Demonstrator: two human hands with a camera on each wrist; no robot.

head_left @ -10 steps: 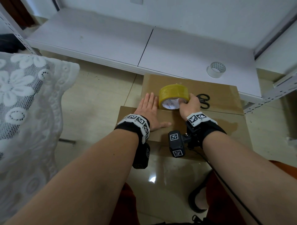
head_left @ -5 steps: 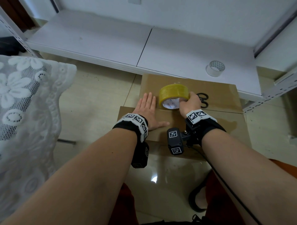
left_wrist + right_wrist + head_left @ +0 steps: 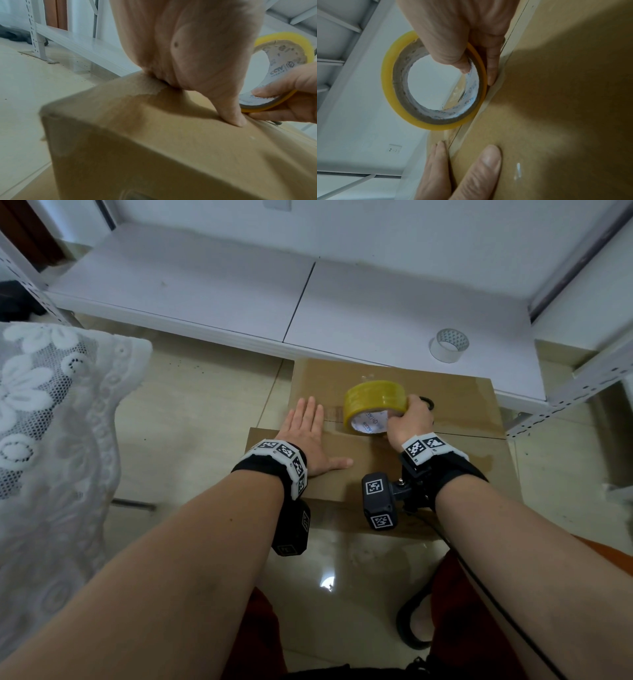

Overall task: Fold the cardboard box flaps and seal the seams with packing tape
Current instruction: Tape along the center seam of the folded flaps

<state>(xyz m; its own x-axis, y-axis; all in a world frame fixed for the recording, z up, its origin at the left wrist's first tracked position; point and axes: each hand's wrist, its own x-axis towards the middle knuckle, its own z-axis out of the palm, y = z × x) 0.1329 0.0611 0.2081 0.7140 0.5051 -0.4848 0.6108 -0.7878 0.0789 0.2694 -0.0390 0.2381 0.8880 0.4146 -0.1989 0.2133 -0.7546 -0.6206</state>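
A brown cardboard box [image 3: 462,453] stands on the floor with its top flaps folded shut, a seam running across the middle. My left hand [image 3: 308,436] lies flat on the box top at the left end of the seam, fingers straight, thumb [image 3: 231,112] pressing the cardboard. My right hand [image 3: 409,422] grips a yellow roll of packing tape [image 3: 375,402] standing on edge on the seam, thumb inside the core [image 3: 453,59] and fingers outside. A strip of clear tape [image 3: 453,136] runs along the seam between the roll [image 3: 433,86] and my left fingers [image 3: 440,159].
Black scissors [image 3: 429,402] lie on the box, mostly hidden behind my right hand. A small clear tape roll [image 3: 448,344] sits on the low white shelf [image 3: 205,285] behind the box. A lace cloth [image 3: 51,412] hangs at the left. Metal rack legs [image 3: 565,395] stand at the right.
My right hand has drawn the tape roll a little to the right along the seam, covering more of the scissors. The left hand stays flat in place.
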